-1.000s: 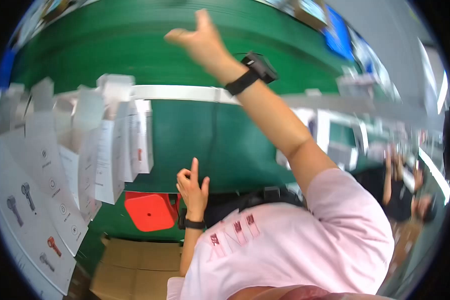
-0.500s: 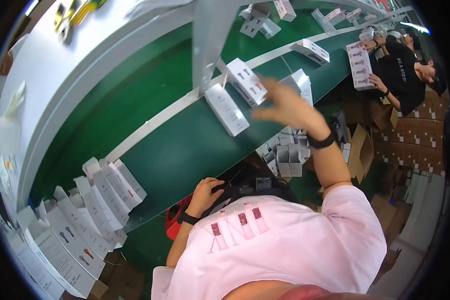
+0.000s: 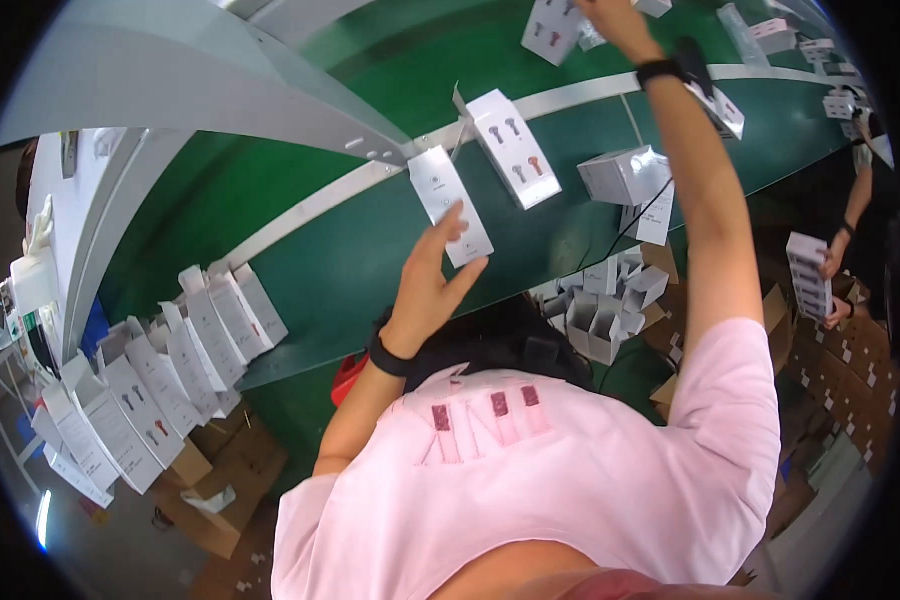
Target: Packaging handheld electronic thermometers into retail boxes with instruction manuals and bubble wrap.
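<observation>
My left hand [image 3: 425,293] is open, its fingers spread over the near end of a narrow white box [image 3: 438,185] lying on the green bench. Whether the fingertips press on it I cannot tell. Beside that box lies a white box with pictures of small handheld devices [image 3: 515,150]. My right arm stretches far across the bench. At the top edge, my right hand [image 3: 620,25] is beside another picture-printed white box [image 3: 550,35] on the green surface beyond the pale rail. Its fingertips are partly cut off, so a grip on that box cannot be made out.
A row of upright open white boxes [image 3: 165,375] lines the bench's left end. A grey metal post [image 3: 270,100] crosses the upper left. White boxes [image 3: 620,175] lie under my right arm, with open cartons [image 3: 600,320] below. A co-worker's hand [image 3: 832,262] holds a box at right.
My right hand has moved from above the bench boxes to the far surface. My left hand has risen from my lap to the narrow white box. The whole view has shifted.
</observation>
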A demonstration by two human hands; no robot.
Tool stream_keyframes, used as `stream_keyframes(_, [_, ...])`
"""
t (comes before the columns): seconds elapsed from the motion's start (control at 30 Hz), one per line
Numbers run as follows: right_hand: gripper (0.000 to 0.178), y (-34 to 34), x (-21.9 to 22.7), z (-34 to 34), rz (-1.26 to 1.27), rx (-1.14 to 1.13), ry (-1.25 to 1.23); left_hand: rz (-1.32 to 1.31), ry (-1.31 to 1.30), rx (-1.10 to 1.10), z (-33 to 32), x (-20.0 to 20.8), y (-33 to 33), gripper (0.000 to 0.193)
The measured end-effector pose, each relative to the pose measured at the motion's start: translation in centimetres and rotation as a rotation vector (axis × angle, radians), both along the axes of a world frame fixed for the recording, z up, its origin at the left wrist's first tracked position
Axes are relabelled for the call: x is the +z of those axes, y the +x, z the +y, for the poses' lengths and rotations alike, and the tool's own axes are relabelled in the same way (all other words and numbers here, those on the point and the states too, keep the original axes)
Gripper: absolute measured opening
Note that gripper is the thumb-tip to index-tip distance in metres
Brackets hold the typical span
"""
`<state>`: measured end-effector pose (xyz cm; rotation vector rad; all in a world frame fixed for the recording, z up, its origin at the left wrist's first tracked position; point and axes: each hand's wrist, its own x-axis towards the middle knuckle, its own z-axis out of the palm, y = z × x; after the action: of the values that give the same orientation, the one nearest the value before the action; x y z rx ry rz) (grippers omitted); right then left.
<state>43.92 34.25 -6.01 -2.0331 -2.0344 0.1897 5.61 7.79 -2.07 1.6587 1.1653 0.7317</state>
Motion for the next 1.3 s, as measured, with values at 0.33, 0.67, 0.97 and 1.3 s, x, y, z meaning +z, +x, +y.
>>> stream_keyframes(0.33, [0.040,-14.4,9.2,-13.4,0.214,0.360,-0.350,0.290,-0.197,0.444,-0.9,-10.2,1.6,0.113])
stream_keyframes(0.67, [0.125,-16.3,-4.4,-16.8,0.500,-0.154,-0.549,-0.250,-0.501,0.595,0.7,-13.4,1.4,0.066])
stream_keyframes(0.97, [0.102,-15.1,7.6,-19.0,-0.012,0.176,-0.134,-0.181,-0.342,0.513,0.5,-12.7,1.5,0.088])
stream_keyframes(1.3, [0.086,-5.5,-5.3,6.2,-0.097,-0.252,-0.327,0.130,-0.231,0.505,-3.0,-7.8,-0.1,0.081])
